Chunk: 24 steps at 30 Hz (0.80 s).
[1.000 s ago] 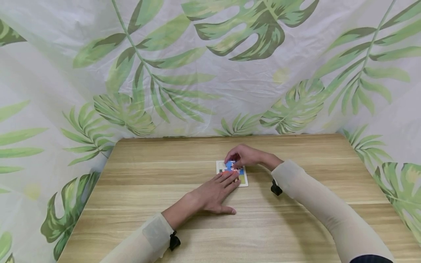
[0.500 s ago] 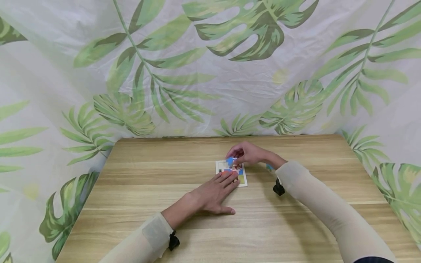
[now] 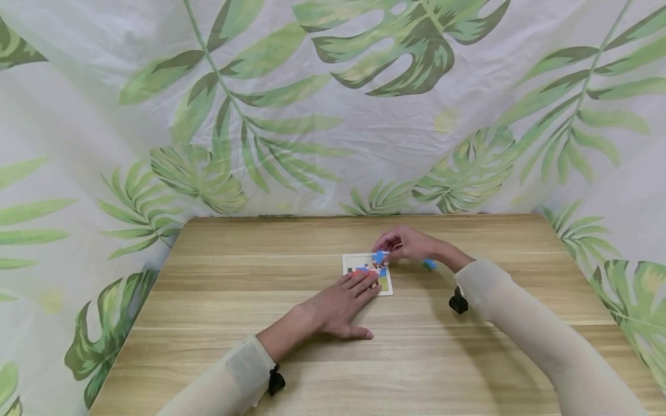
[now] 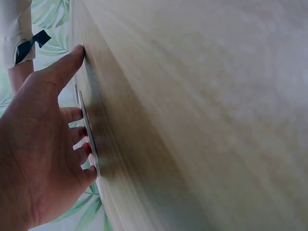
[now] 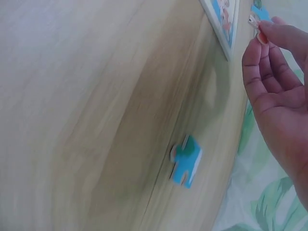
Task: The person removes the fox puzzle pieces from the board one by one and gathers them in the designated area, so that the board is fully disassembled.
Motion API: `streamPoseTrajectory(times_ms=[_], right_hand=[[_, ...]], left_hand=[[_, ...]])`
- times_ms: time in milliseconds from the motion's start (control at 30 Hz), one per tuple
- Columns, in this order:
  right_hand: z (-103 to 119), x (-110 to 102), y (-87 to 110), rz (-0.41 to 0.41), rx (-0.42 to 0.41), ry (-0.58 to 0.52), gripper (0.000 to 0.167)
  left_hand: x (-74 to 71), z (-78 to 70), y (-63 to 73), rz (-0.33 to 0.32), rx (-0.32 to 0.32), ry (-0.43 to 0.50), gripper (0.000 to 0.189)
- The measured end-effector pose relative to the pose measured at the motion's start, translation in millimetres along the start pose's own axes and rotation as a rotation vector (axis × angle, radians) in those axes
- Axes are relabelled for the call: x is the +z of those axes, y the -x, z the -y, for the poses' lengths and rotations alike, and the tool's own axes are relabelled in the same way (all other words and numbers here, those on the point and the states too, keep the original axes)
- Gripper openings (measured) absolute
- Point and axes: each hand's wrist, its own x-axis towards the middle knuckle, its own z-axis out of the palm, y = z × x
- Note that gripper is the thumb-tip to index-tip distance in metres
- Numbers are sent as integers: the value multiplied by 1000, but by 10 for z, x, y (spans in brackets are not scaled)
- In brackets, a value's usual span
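Fingers of right hand [image 3: 408, 242] pinch 1 puzzle piece [image 3: 378, 257] | moved rightward | left hand [image 3: 338, 306] spread, unmoved

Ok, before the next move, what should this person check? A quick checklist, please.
1. Left hand touching the puzzle board: ok.
2. Right hand gripping a partly blue puzzle piece: ok.
3. All pieces in the board: not ok; a loose piece lies on the table, right of the board.
4. Whether the gripped piece matches its spot: cannot tell.
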Motion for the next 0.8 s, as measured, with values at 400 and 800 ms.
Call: streamPoseTrajectory(times_ms=[400,800], right_hand=[[-45,-165,311,4,69,-21,28],[-161,-383,638,-36,138,-42,30]], left_hand=[[11,-2,-5,16,-19,34,100],[-13,2,6,15,-15,48,99]])
